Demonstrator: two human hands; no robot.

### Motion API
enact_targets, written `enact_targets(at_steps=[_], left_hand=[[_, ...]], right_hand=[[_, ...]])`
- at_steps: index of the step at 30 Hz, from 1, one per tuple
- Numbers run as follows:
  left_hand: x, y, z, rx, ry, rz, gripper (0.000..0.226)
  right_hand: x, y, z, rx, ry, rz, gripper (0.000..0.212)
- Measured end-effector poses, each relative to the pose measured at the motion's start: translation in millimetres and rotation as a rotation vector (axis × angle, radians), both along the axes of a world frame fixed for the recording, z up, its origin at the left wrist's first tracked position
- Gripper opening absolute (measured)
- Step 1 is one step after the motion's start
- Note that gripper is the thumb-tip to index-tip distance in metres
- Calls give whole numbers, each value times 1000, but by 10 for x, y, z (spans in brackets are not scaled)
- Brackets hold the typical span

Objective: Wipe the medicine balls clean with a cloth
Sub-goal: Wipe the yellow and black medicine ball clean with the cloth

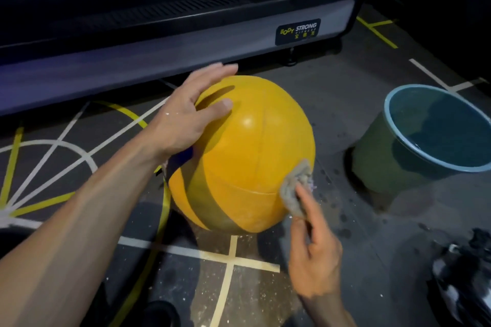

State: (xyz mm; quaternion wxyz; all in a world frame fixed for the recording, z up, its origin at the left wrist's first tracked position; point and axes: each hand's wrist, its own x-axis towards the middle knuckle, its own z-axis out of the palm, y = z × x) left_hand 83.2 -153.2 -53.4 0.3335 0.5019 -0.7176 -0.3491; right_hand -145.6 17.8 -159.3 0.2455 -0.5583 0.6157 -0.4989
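1. Yellow medicine ball [247,151] sits on the dark gym floor [332,93] with painted lines, just in front of a treadmill base [159,42].
2. Left hand [186,119] is spread flat over the ball's upper left side, fingers straight, steadying it.
3. Right hand [313,249] pinches a grey cloth [296,186] between fingers and thumb and presses it on the ball's lower right side.
4. Teal bucket [414,146] with water stands to the right, near the ball but apart from it.
5. Dark crumpled bag-like item [462,281] at the right edge; can't tell what it is.
6. Risk: ball is round and only braced from above-left, so a hard push with the cloth could roll it away toward the treadmill.
7. Risk: a roll or wide elbow swing rightward could knock the bucket and spill water.
8. Risk: the underside touching the floor likely gets skipped unless the ball is turned.
9. Risk: a loose pinch could let the cloth slip off mid-stroke.
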Motion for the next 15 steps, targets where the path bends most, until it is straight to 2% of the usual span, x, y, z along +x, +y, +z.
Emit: enact_targets(at_steps=[2,3,7,12,15], left_hand=[[-57,72,23,-42,161,33,58],[-67,105,8,-61,186,63,63],[9,189,-256,2,9,116,85],[147,275,-674,221,2,283,82],[243,306,-875,355,-24,220,76]], right_hand=[[-137,-57,25,71,-39,-64,51],[-204,-86,32,95,-45,-74,51],[-483,-262,37,158,-151,-106,52],[-783,-566,142,119,-180,-167,51],[-931,-748,126,167,-133,-172,51]])
